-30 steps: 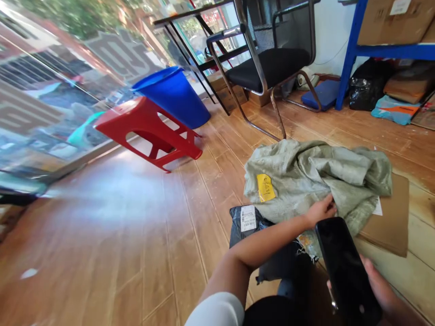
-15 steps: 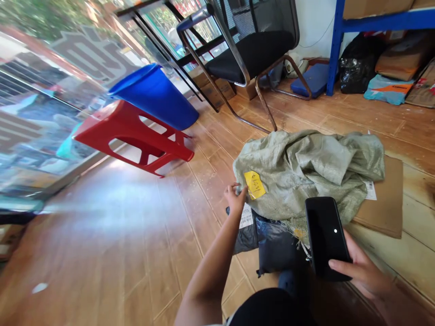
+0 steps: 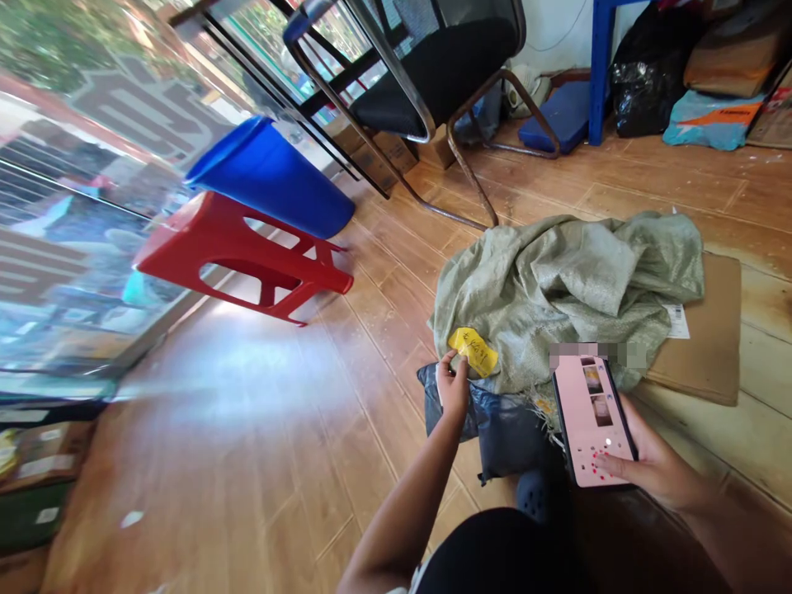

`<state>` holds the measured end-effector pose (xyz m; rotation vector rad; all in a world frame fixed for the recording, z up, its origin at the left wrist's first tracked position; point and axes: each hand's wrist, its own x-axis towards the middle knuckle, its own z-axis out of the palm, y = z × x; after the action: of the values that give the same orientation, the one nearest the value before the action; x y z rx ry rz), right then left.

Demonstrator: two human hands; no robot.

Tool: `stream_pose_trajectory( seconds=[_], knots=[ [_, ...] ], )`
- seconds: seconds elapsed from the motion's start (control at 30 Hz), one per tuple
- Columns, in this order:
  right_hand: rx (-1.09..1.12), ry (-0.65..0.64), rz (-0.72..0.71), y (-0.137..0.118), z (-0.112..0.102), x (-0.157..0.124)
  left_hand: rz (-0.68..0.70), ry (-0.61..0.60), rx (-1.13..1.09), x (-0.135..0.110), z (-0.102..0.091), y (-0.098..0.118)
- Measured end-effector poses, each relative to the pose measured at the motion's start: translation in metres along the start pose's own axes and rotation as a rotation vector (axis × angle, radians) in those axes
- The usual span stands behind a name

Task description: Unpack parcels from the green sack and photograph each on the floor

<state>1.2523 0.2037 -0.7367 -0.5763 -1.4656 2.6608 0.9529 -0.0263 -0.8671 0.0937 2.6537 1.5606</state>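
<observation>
A crumpled grey-green woven sack (image 3: pixel 569 289) lies on the wooden floor in front of me, with a yellow label (image 3: pixel 473 351) at its near left edge. My left hand (image 3: pixel 453 388) pinches the lower corner of that yellow label, fingers closed on it. Under the sack's near edge lies a dark plastic parcel bag (image 3: pixel 501 429). My right hand (image 3: pixel 649 466) holds a phone (image 3: pixel 592 421) with a lit pinkish screen, thumb resting on the glass.
A flat piece of brown cardboard (image 3: pixel 705 346) sits under the sack on the right. A red plastic stool (image 3: pixel 241 256) and a blue bin (image 3: pixel 272 177) stand at the left by the glass front. A black chair (image 3: pixel 433 74) and a blue shelf leg (image 3: pixel 599 70) are behind.
My left hand dropped from the sack's left edge to the yellow label and pinched it, bending the label. The phone's screen went from dark to lit. The view tilted further down.
</observation>
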Motion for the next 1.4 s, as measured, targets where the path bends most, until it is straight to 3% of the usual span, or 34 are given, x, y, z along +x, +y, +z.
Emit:
stream_pose_trajectory(
  seconds=[0.43,0.6,0.83,0.93,1.07,1.17,1.4],
  knots=[
    [0.25,-0.073,0.053,0.007,0.013,-0.003,0.045,0.08,0.06,-0.003,-0.005,0.002],
    [0.286,-0.165,0.059,0.004,0.016,0.001,0.05,0.073,0.018,-0.004,-0.003,0.001],
    [0.178,-0.043,0.013,0.011,0.024,0.01,0.077,0.065,-0.098,-0.006,0.001,0.005],
    [0.151,0.039,0.001,0.015,0.027,0.013,0.014,0.043,-0.204,-0.007,0.003,0.008],
    [0.153,-0.011,0.0,0.018,0.026,0.014,-0.144,0.038,-0.309,-0.004,0.006,0.007],
    [0.227,-0.031,0.025,0.021,0.028,0.013,-0.177,0.022,-0.327,0.0,0.006,0.005],
    [0.399,0.216,0.126,0.036,0.056,0.014,-0.192,0.009,-0.314,0.001,-0.003,0.002]
  ],
)
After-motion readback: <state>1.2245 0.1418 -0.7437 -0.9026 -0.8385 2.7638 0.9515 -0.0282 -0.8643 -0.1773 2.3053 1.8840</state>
